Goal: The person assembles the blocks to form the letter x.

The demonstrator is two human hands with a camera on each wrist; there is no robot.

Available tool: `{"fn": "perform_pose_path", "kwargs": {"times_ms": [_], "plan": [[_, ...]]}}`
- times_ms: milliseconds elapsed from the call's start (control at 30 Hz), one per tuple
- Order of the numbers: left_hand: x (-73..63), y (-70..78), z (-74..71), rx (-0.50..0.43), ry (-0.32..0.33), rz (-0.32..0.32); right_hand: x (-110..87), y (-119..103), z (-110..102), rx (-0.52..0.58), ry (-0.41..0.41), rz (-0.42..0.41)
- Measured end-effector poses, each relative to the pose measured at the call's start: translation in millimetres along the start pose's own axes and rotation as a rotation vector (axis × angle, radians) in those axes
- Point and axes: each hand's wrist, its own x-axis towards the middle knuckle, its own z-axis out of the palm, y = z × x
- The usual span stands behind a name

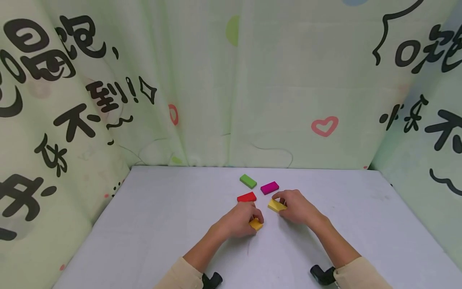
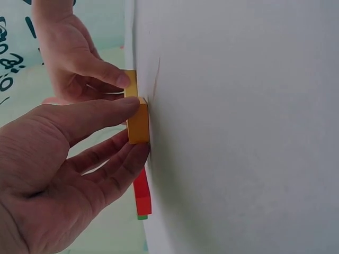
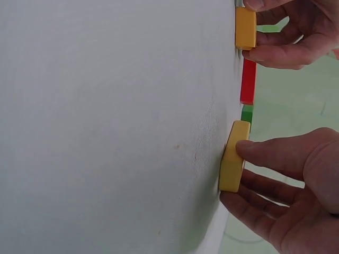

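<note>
My left hand (image 1: 241, 220) pinches an orange block (image 1: 256, 224) between thumb and fingers, low at the table surface. In the left wrist view the thumb lies on one end of that orange block (image 2: 139, 121) and fingertips on the other. To its right, my right hand (image 1: 296, 205) pinches a yellow block (image 1: 276, 206), thumb on one side and fingers on the other; the right wrist view shows this yellow block (image 3: 234, 157) at the tabletop. Just beyond the left hand lies a red block (image 1: 247, 197), partly covered by it.
A green block (image 1: 248, 181) and a magenta block (image 1: 269, 188) lie farther back on the white table (image 1: 151, 224). A pale green printed curtain (image 1: 274, 100) hangs behind the table and along both sides.
</note>
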Motion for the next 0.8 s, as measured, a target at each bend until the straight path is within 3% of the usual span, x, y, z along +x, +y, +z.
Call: {"fn": "perform_pose_path", "kwargs": {"times_ms": [600,800], "plan": [[-0.5,-3.0,-1.2,-0.026,-0.011,0.002,-0.3,0.4,-0.7,0.000,0.007,-0.008],[-6.8,-4.5,-3.4,-0.024,0.007,0.007,-1.4,1.5,1.1,0.003,0.018,-0.010]]}}
